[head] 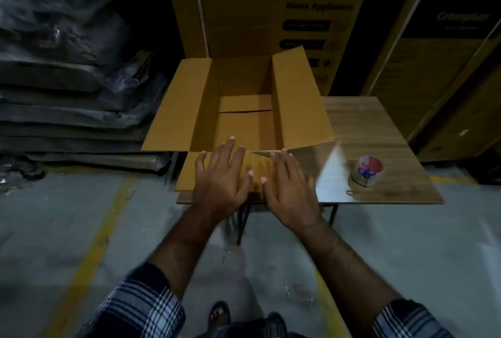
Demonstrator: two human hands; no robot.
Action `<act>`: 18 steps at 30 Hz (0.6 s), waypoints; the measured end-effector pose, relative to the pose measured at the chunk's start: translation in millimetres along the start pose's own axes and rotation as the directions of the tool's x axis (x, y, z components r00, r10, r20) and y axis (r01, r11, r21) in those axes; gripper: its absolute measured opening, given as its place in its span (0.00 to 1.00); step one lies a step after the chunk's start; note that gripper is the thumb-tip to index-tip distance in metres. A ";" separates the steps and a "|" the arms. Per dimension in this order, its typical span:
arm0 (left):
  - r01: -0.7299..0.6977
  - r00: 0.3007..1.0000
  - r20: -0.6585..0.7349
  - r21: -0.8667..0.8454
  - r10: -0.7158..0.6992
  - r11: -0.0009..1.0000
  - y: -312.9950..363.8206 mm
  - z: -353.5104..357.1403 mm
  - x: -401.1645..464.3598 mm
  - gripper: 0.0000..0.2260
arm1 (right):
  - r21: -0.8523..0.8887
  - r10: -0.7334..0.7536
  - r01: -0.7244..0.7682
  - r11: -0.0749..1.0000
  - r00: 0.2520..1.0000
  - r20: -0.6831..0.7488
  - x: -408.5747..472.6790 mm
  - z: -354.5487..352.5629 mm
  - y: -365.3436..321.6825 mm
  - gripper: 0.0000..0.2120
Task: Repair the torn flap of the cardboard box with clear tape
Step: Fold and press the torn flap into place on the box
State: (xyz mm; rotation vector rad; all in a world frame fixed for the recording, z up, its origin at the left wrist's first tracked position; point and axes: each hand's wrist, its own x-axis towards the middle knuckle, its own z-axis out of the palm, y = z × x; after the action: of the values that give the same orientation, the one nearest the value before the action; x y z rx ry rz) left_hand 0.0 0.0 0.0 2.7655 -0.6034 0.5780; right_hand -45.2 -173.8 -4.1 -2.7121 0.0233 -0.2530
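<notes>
An open brown cardboard box [238,99] stands on a small wooden table [379,126], its flaps spread outward. The near flap [189,175] hangs toward me and has a torn, ragged edge near its fold at the box rim. My left hand [221,177] lies flat on this flap with fingers spread and straight. My right hand [290,183] lies flat beside it on the flap's right part, thumbs almost meeting. A roll of clear tape [364,175] stands on the table to the right, with small blue-handled scissors [366,171] inside its core.
Tall printed cardboard cartons [271,7] stand behind the table, another at the right [447,66]. Plastic-wrapped stacked goods [67,80] fill the left. The concrete floor has a yellow painted line [100,234]. My foot in a sandal [218,313] is below.
</notes>
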 end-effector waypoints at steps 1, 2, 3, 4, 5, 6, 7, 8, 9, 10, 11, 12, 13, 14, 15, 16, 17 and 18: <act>-0.005 1.000 0.028 -0.002 0.005 1.000 0.6 3.1 -1.8 0.24 | 0.008 0.030 -0.030 1.000 0.998 0.049 -1.5 1.7 2.2 0.34; -0.002 0.999 0.041 -0.003 0.002 1.000 1.5 4.4 -1.9 0.25 | 0.000 0.040 -0.040 0.999 0.997 0.068 -1.8 3.0 5.0 0.35; -0.005 0.997 0.073 0.008 0.005 1.000 1.4 8.4 -4.6 0.26 | -0.014 0.041 -0.040 0.999 0.996 0.081 -3.9 6.6 8.6 0.35; -0.014 0.995 0.102 0.028 0.011 1.000 1.5 10.9 -7.4 0.28 | -0.023 0.036 -0.035 0.999 0.996 0.087 -6.0 10.3 12.8 0.35; -0.016 0.991 0.132 0.045 0.010 0.999 1.4 13.3 -8.5 0.30 | -0.023 0.033 -0.031 0.999 0.995 0.089 -6.9 13.0 15.5 0.35; -0.022 0.985 0.173 0.064 0.011 0.998 1.3 15.5 -9.9 0.31 | -0.022 0.024 -0.022 1.000 0.996 0.087 -8.1 15.5 17.7 0.35; -0.030 0.979 0.202 0.093 0.010 0.995 0.0 16.7 -10.9 0.33 | -0.017 0.022 -0.021 1.000 0.995 0.095 -7.7 16.3 19.7 0.35; -0.036 0.976 0.218 0.112 0.011 0.993 -1.3 18.3 -12.0 0.33 | -0.007 0.016 -0.016 1.000 0.994 0.108 -6.9 16.7 21.8 0.34; -0.037 0.970 0.241 0.129 0.004 0.991 -1.4 20.0 -13.1 0.33 | -0.003 0.016 -0.016 1.000 0.993 0.119 -6.2 17.5 22.8 0.34; -0.026 0.965 0.260 0.137 -0.010 0.990 -1.0 21.6 -14.1 0.32 | 0.001 0.014 -0.014 1.000 0.992 0.124 -5.1 18.9 24.2 0.33; -0.015 0.964 0.266 0.146 -0.025 0.989 -0.3 22.8 -15.1 0.31 | 0.005 0.013 -0.013 1.000 0.992 0.127 -4.2 19.3 24.7 0.32; -0.008 0.967 0.253 0.147 -0.030 0.989 -0.1 24.2 -15.4 0.30 | 0.010 0.010 -0.012 1.000 0.991 0.130 -3.6 19.2 24.5 0.32; 0.001 0.969 0.242 0.151 -0.038 0.989 0.0 23.8 -14.9 0.29 | 0.017 0.009 -0.011 1.000 0.991 0.134 -2.8 18.5 24.3 0.32; 0.008 0.973 0.226 0.152 -0.042 0.988 -0.5 23.7 -14.2 0.27 | 0.024 0.007 -0.011 1.000 0.990 0.142 -1.6 17.5 24.2 0.32; 0.015 0.976 0.211 0.152 -0.047 0.988 -1.0 22.4 -12.7 0.26 | 0.033 0.003 -0.008 0.999 0.989 0.147 0.5 16.6 24.5 0.32; 0.023 0.981 0.187 0.146 -0.051 0.989 -2.1 21.4 -10.8 0.26 | 0.039 -0.002 -0.003 0.999 0.989 0.148 2.6 14.7 25.0 0.31; 0.026 0.984 0.169 0.137 -0.049 0.990 -2.3 19.2 -8.0 0.26 | 0.056 -0.005 -0.003 0.998 0.990 0.138 5.0 12.6 25.5 0.31; 0.030 0.987 0.151 0.127 -0.049 0.991 -2.3 16.8 -4.1 0.25 | 0.075 -0.006 -0.003 0.997 0.992 0.122 8.0 10.7 26.5 0.32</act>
State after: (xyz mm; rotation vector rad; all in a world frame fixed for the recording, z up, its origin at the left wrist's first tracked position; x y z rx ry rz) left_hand 3.1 -2.0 -17.0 2.9533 -0.5609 0.4090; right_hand -34.8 -194.1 -23.0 -2.6472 -0.0232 -0.0857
